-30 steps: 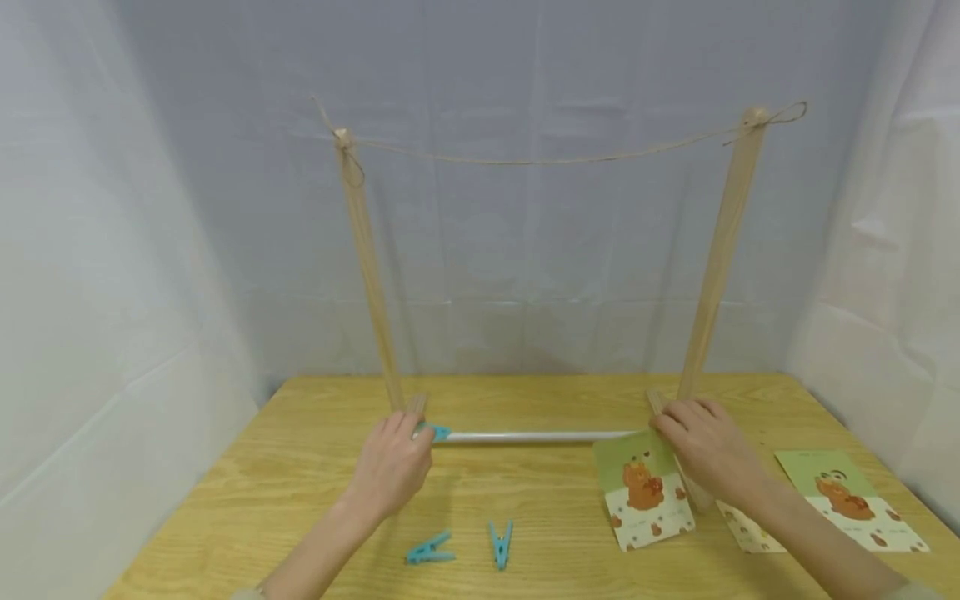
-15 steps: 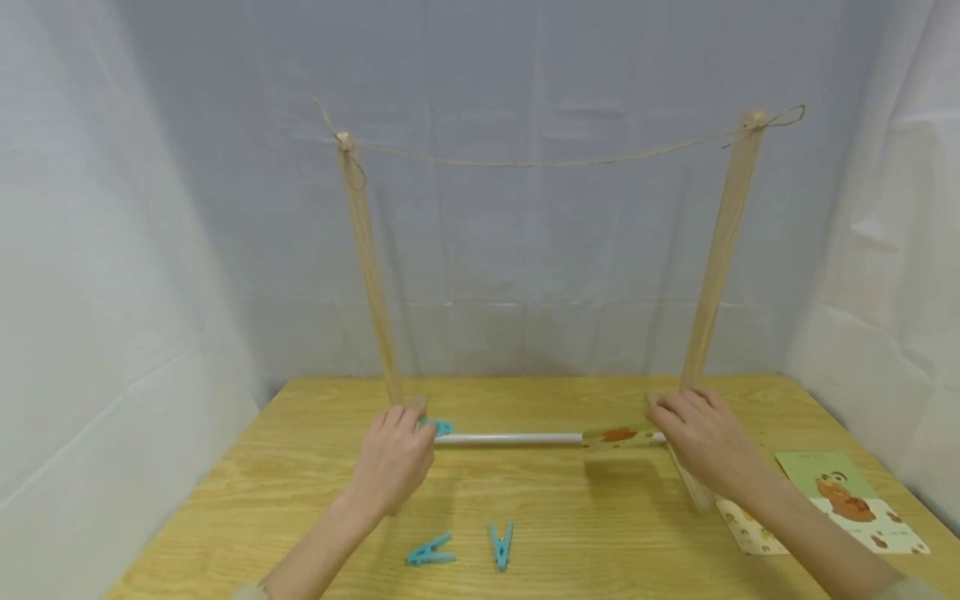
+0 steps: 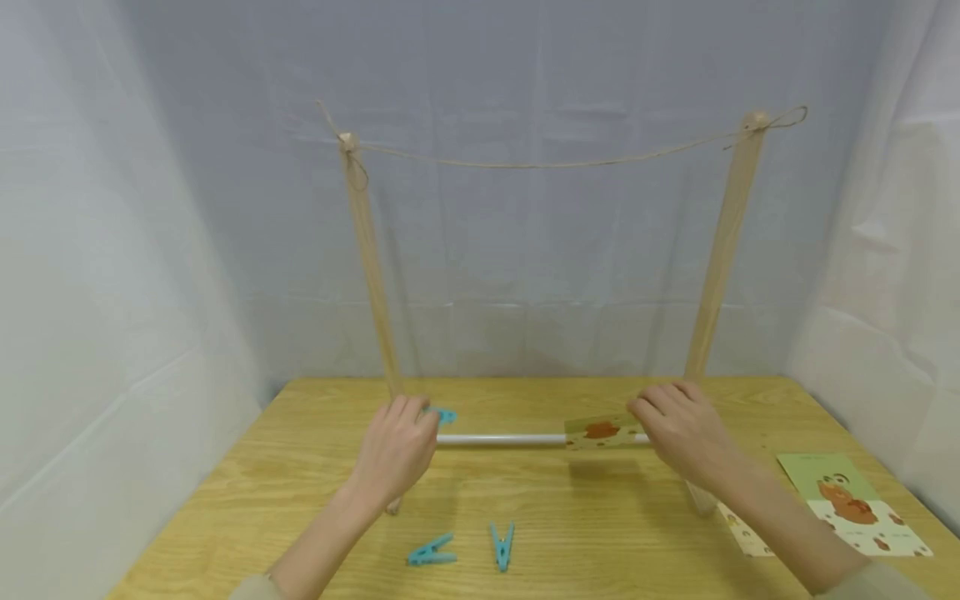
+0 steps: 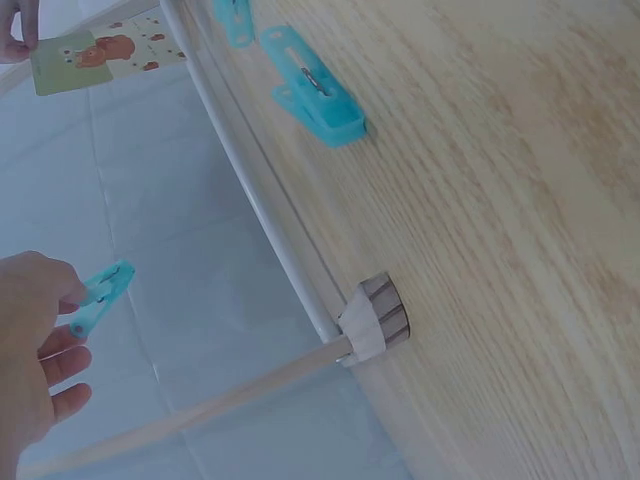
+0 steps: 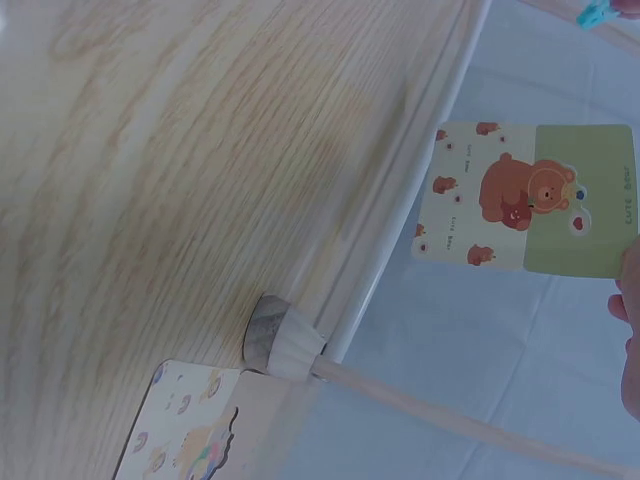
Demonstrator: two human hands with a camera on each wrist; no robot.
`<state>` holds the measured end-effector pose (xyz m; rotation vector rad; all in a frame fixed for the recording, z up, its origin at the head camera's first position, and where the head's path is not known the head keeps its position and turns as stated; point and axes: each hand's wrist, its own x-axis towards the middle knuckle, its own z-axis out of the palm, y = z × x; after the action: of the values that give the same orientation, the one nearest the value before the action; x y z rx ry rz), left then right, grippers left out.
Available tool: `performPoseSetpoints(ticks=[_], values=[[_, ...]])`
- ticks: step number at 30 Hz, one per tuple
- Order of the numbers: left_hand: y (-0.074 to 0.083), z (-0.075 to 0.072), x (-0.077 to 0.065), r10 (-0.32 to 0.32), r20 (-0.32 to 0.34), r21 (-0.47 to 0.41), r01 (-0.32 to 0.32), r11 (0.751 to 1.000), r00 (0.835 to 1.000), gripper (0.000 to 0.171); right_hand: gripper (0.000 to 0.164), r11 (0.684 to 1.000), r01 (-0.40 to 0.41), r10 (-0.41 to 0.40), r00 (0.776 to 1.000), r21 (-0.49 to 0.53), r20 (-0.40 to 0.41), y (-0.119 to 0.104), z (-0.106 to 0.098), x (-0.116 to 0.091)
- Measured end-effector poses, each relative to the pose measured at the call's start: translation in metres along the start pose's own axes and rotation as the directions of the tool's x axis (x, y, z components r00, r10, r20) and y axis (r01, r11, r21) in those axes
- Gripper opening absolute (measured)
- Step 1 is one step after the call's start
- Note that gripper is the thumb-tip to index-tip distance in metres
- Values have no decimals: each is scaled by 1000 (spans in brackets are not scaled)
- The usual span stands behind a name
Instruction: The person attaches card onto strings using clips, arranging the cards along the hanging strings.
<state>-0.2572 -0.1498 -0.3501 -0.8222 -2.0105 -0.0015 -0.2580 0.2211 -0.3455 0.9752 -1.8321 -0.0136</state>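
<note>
My left hand (image 3: pixel 397 446) pinches a light blue clothespin (image 4: pixel 104 298) between thumb and fingers, in front of the left post's foot. In my right hand (image 3: pixel 678 429) is a card (image 5: pixel 530 200) with a brown bear on green and white, pinched by its green end. The head view shows this card foreshortened, tilted in front of the white rod (image 3: pixel 498 439). Both hands are raised off the table. Above them a thin string (image 3: pixel 532 166) sags between the left wooden post (image 3: pixel 372 267) and the right wooden post (image 3: pixel 723 258).
Two more blue clothespins lie on the table (image 3: pixel 300 483): a left clothespin (image 3: pixel 432 552) and a right clothespin (image 3: pixel 502 546). Another bear card (image 3: pixel 853 504) lies at the right, beside a patterned card (image 3: pixel 742 533) partly under my right forearm. White cloth (image 3: pixel 525 275) hangs behind.
The bear card has swung from facing the head view to a foreshortened tilt. My right hand has moved slightly left and up with it. My left hand has risen slightly with its clothespin.
</note>
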Motion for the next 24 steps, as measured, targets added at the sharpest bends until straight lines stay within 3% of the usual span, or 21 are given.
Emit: performPoseSetpoints(ticks=[7,17,24], values=[[1,-2,9,10,-34,14,-10,1000,999,16,39,1000,14,-13,999,22,-39,-2,3,6],[2,-3,15,-27,13,-22,28,999,1000,21,35,998,49,-42,991,49,-126,-3,9,13],[-2,-5,20,-13,-60,-21,12,1000,998,12,33,997,61,-53,990,54,-131,-3,11,16]])
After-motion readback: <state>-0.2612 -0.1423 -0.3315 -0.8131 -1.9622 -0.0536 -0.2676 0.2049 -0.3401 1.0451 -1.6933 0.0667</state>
